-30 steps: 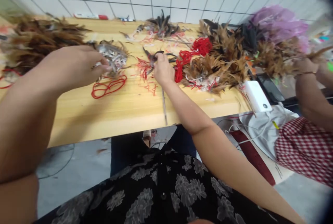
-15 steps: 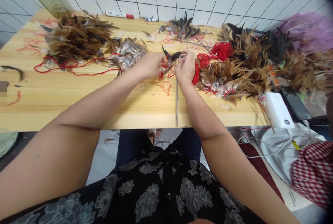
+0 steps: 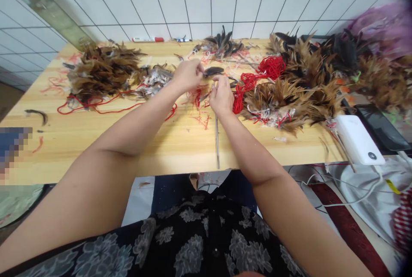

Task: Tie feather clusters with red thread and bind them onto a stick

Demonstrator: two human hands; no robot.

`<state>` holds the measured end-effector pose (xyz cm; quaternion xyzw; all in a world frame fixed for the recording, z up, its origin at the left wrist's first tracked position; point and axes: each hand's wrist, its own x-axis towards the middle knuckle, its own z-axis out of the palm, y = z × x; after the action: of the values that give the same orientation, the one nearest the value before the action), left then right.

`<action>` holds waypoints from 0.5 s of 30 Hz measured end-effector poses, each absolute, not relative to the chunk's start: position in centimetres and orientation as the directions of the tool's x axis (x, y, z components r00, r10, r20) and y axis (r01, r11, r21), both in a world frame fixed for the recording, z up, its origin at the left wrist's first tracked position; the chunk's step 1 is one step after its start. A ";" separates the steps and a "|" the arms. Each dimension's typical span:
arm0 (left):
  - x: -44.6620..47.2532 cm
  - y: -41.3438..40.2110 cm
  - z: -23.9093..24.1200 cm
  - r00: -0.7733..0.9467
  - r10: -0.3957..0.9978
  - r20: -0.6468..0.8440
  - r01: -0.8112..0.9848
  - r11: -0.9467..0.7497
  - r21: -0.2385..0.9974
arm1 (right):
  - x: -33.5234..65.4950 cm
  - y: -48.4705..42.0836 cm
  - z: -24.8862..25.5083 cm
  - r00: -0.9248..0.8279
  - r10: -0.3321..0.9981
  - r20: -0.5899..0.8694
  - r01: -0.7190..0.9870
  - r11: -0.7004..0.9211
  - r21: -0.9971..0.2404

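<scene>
My left hand (image 3: 188,74) is closed in a pinch, and a dark feather (image 3: 214,71) sticks out to the right from its fingertips. Just below and to the right, my right hand (image 3: 222,96) has its fingers curled together; what they hold, if anything, is hidden. Red yarn (image 3: 238,99) lies right beside my right hand and runs to a tangled heap (image 3: 272,67). Short red thread scraps (image 3: 198,97) are scattered between the hands. A thin stick (image 3: 217,144) reaches from under my right hand to the table's front edge.
Brown feather piles lie at the left (image 3: 103,71) and right (image 3: 283,97). Dark feathers (image 3: 222,43) and a marker (image 3: 148,39) sit by the tiled wall. A white power bank (image 3: 358,140) with a cable and a phone (image 3: 383,127) occupy the right end. A bottle (image 3: 54,15) stands back left.
My hands have moved slightly apart, the left one higher, and the dark feather now shows at its fingertips. The camera view has tilted up a little.
</scene>
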<state>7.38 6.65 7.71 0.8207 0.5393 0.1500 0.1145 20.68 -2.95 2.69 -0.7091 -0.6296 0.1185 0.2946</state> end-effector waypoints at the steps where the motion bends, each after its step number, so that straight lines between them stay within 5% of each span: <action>1: 7.3 7.3 8.4 0.331 0.931 0.154 0.848 -0.365 0.383 | 20.5 -3.2 2.9 0.164 0.969 0.183 0.821 -0.032 -0.570; 9: 10.4 11.9 13.0 0.199 0.955 0.221 0.778 -0.291 0.557 | 20.0 -3.7 3.6 0.060 0.992 0.111 0.829 0.013 -0.558; 15: 13.5 10.6 11.9 0.380 0.923 0.058 0.834 -0.369 0.411 | 20.2 -3.6 3.5 -0.021 0.998 0.060 0.837 0.050 -0.545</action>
<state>13.53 10.63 11.86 0.8153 0.5388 0.1405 0.1590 20.16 -3.64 3.53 -0.6642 -0.6908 0.1833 0.2193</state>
